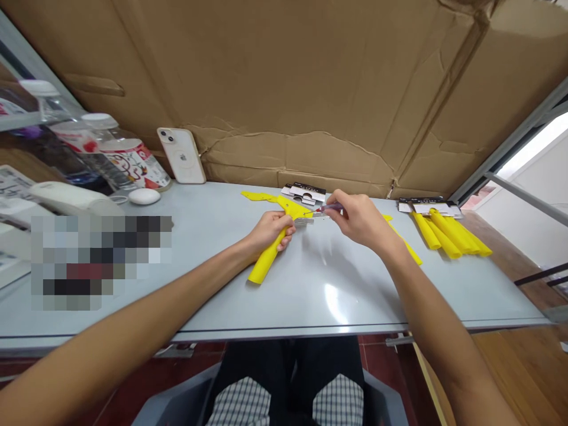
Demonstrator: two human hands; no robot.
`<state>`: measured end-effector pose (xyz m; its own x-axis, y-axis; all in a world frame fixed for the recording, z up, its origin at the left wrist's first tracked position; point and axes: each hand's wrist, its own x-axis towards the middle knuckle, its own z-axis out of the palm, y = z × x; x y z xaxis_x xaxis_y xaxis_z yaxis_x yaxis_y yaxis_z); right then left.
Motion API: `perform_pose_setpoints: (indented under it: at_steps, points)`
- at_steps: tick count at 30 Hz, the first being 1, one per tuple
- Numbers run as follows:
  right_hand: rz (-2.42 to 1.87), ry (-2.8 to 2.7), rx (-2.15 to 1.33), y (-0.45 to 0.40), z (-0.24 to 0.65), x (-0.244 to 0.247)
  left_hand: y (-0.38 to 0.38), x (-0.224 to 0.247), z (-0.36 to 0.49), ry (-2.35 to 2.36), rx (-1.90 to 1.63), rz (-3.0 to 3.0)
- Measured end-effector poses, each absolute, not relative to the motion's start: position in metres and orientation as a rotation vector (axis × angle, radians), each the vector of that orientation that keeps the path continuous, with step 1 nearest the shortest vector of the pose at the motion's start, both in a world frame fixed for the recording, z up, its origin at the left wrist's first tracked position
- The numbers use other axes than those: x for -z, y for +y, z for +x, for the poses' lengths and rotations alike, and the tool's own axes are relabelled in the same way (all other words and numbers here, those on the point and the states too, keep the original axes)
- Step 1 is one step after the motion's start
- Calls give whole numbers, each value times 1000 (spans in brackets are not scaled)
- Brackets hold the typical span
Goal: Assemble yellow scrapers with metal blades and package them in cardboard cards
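My left hand (pixel 271 232) is wrapped round the handle of a yellow plastic tool (pixel 266 260), near its wider head. The handle slants down toward the table's front, and a flat yellow arm reaches out to the left behind my fingers. In my right hand (pixel 358 218) a slim screwdriver (pixel 332 207) is pinched, its thin shaft pointing left at the tool's head; whether the tip touches it I cannot tell. A small metal strip (pixel 304 221) shows just below the head. Partly hidden by my right forearm, another yellow piece (pixel 413 253) lies on the table.
Black-and-white cards (pixel 306 193) lie behind my hands. Several yellow handles (pixel 457 236) with cards rest at the right. A phone (pixel 181 155) leans on the cardboard (pixel 284 89) at the back. Bottles (pixel 133 163), a white mouse-like object (pixel 144 196) and a blurred patch occupy the left.
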<state>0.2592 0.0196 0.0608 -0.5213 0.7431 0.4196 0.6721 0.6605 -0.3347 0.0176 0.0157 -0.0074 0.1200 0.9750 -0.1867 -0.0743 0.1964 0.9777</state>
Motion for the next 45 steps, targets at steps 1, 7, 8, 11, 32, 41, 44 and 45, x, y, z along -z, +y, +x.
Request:
perform_pose_setpoints:
  at_steps: [1, 7, 8, 11, 32, 41, 44, 45]
  points:
    - [-1114, -2329, -159, 21, 259, -61, 16, 8, 17, 1144, -1027, 1059]
    - [-1231, -2325, -40, 21, 257, -59, 14, 6, 18, 1160, -1011, 1076]
    - [-1201, -2333, -61, 20, 257, -59, 14, 6, 18, 1159, -1013, 1076]
    - [-1086, -2354, -130, 19, 258, -59, 15, 6, 18, 1141, -1017, 1074]
    - [-1196, -2307, -83, 17, 255, -62, 12, 2, 19, 1159, -993, 1069]
    - [-1477, -2321, 212, 17, 251, -61, 11, 0, 21, 1160, -987, 1085]
    - [-1558, -2339, 290, 20, 251, -61, 10, 0, 21, 1168, -981, 1102]
    - [-1576, -2348, 301, 21, 252, -60, 10, 0, 21, 1170, -981, 1106]
